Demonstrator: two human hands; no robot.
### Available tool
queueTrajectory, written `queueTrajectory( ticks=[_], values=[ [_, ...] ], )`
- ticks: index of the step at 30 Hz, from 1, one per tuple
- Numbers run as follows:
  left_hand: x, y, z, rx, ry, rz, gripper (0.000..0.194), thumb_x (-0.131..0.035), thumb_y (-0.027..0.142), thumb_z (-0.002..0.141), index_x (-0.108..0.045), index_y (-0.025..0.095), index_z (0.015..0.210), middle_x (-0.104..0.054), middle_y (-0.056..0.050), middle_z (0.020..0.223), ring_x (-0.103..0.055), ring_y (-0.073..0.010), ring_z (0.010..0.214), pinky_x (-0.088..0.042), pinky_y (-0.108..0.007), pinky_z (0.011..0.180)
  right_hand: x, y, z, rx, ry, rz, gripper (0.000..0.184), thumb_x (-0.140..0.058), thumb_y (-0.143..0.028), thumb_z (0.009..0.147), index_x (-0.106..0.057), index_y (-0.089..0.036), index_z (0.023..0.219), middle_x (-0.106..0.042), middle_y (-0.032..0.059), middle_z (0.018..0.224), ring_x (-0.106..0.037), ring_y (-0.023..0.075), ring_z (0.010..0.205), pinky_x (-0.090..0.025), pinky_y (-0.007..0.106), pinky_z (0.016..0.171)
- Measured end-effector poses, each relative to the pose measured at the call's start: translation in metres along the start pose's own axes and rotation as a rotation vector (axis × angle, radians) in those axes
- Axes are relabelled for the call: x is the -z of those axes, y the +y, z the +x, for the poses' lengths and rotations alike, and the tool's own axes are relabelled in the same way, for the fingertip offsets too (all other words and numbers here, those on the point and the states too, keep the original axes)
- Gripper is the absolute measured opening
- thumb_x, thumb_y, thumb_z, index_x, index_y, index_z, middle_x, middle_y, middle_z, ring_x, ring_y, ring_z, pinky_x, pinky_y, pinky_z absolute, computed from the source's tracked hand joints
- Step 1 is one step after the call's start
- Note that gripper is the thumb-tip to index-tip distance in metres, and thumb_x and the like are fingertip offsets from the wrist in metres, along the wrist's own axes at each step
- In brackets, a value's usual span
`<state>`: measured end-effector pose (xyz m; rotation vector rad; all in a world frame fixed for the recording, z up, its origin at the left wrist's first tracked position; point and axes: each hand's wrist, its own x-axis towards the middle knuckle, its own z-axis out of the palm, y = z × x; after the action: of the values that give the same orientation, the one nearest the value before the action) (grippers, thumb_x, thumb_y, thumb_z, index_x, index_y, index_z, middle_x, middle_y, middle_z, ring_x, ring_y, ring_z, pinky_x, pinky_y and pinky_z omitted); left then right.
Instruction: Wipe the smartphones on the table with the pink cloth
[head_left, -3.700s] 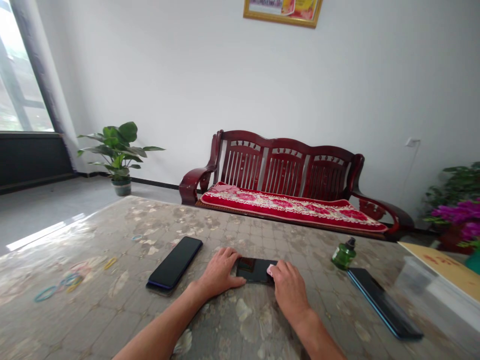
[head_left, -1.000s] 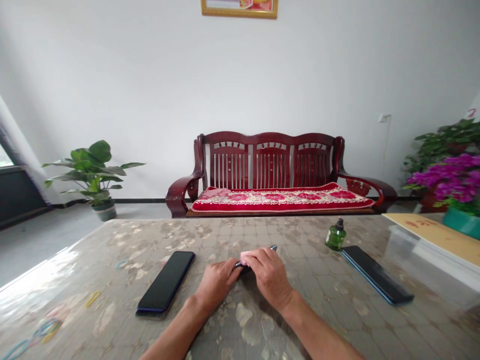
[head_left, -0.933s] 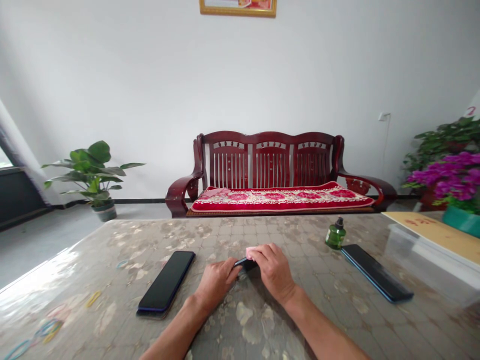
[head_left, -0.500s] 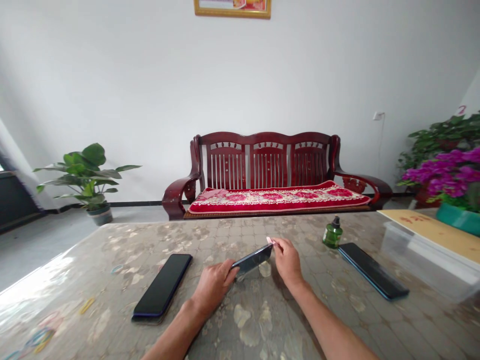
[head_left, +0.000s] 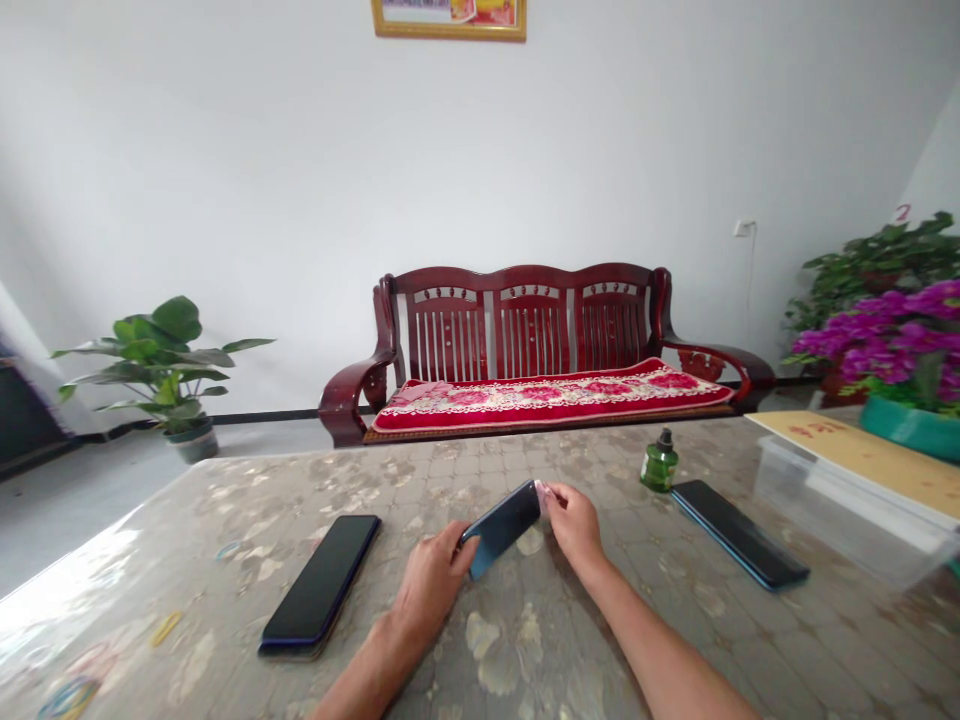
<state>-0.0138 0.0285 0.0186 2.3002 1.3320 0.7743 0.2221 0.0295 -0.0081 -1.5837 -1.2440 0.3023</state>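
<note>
My view: left hand [head_left: 437, 568] grips the tilted smartphone [head_left: 505, 525] by its left end, mid-scene over the table [head_left: 566, 630]; right hand [head_left: 576, 525] pinches pink cloth [head_left: 541, 497] at its right end. Likely edge wiping; next stroke needs firm left grip, light right pressure

Your phone [head_left: 504, 529] has a smooth, glossy, glass-like face; your cloth [head_left: 541, 495] looks soft and matt. Before you, the tablecloth [head_left: 420, 480] has a plastic-looking shine, the bench [head_left: 351, 392] is polished wood, the box [head_left: 814, 510] clear plastic.
</note>
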Motion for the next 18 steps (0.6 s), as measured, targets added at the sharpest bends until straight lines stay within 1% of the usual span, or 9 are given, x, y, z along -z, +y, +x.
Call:
queueTrajectory(
  ticks=[2, 4, 6, 9, 12, 14, 16, 18],
  values=[
    [-0.005, 0.002, 0.000, 0.041, 0.019, -0.078, 0.024, -0.048, 0.031, 0.091, -0.068, 0.022, 0.101, -0.071, 0.000, 0.075, -0.067, -0.0178, 0.068, -0.044, -0.023, 0.061, -0.001, -0.002, -0.001, 0.021, 0.008, 0.009, 0.040, -0.046, -0.049, 0.089, -0.074, -0.021, 0.093, -0.074, 0.0074, 0.093, -0.067, 0.0223, 0.087, -0.049, 0.030, 0.077],
    [-0.010, 0.001, 0.001, 0.088, 0.025, -0.138, 0.030, -0.049, 0.031, 0.088, -0.068, 0.020, 0.108, -0.074, -0.001, 0.081, -0.067, -0.0191, 0.070, -0.047, -0.025, 0.064, -0.003, -0.003, -0.002, 0.042, -0.003, 0.000, 0.038, -0.048, -0.049, 0.088, -0.075, -0.022, 0.091, -0.074, 0.0064, 0.092, -0.067, 0.0215, 0.087, -0.049, 0.030, 0.076],
    [-0.015, -0.002, 0.000, 0.128, -0.003, -0.188, 0.034, -0.051, 0.031, 0.086, -0.068, 0.019, 0.112, -0.075, -0.002, 0.085, -0.067, -0.0198, 0.069, -0.048, -0.026, 0.063, -0.005, -0.004, -0.004, 0.059, -0.014, -0.022, 0.034, -0.049, -0.046, 0.088, -0.075, -0.024, 0.089, -0.074, 0.0054, 0.090, -0.067, 0.0210, 0.084, -0.048, 0.029, 0.074],
    [-0.018, -0.002, -0.004, 0.144, -0.062, -0.261, 0.038, -0.055, 0.029, 0.083, -0.067, 0.018, 0.117, -0.074, -0.002, 0.089, -0.066, -0.0207, 0.072, -0.049, -0.027, 0.066, -0.007, -0.004, -0.003, 0.084, -0.006, -0.069, 0.029, -0.049, -0.038, 0.088, -0.075, -0.025, 0.090, -0.073, 0.0055, 0.091, -0.065, 0.0211, 0.087, -0.048, 0.030, 0.076],
    [-0.017, 0.002, -0.010, 0.093, -0.127, -0.305, 0.050, -0.061, 0.020, 0.075, -0.062, 0.019, 0.125, -0.073, -0.003, 0.098, -0.066, -0.0208, 0.079, -0.050, -0.027, 0.071, -0.009, -0.003, -0.002, 0.109, -0.010, -0.109, 0.026, -0.049, -0.030, 0.087, -0.074, -0.025, 0.092, -0.072, 0.0051, 0.093, -0.065, 0.0207, 0.088, -0.047, 0.030, 0.077],
    [-0.015, 0.005, -0.013, 0.036, -0.158, -0.274, 0.056, -0.064, 0.015, 0.071, -0.061, 0.019, 0.127, -0.071, -0.005, 0.103, -0.065, -0.0208, 0.083, -0.050, -0.027, 0.073, -0.010, -0.004, -0.002, 0.132, -0.026, -0.131, 0.025, -0.049, -0.025, 0.086, -0.074, -0.026, 0.092, -0.071, 0.0042, 0.094, -0.065, 0.0202, 0.088, -0.047, 0.029, 0.077],
    [-0.015, 0.007, -0.016, -0.021, -0.168, -0.199, 0.054, -0.066, 0.013, 0.071, -0.064, 0.020, 0.125, -0.069, -0.006, 0.102, -0.064, -0.0213, 0.086, -0.049, -0.028, 0.076, -0.009, -0.005, -0.002, 0.159, -0.049, -0.148, 0.025, -0.050, -0.022, 0.085, -0.074, -0.027, 0.092, -0.071, 0.0031, 0.094, -0.066, 0.0198, 0.088, -0.047, 0.028, 0.076],
    [-0.014, 0.009, -0.017, -0.077, -0.188, -0.124, 0.048, -0.066, 0.015, 0.075, -0.065, 0.022, 0.122, -0.068, -0.005, 0.097, -0.064, -0.0212, 0.087, -0.049, -0.028, 0.077, -0.008, -0.006, -0.003, 0.194, -0.077, -0.167, 0.025, -0.050, -0.021, 0.086, -0.073, -0.028, 0.091, -0.071, 0.0024, 0.093, -0.066, 0.0196, 0.087, -0.047, 0.028, 0.076]
  ],
)
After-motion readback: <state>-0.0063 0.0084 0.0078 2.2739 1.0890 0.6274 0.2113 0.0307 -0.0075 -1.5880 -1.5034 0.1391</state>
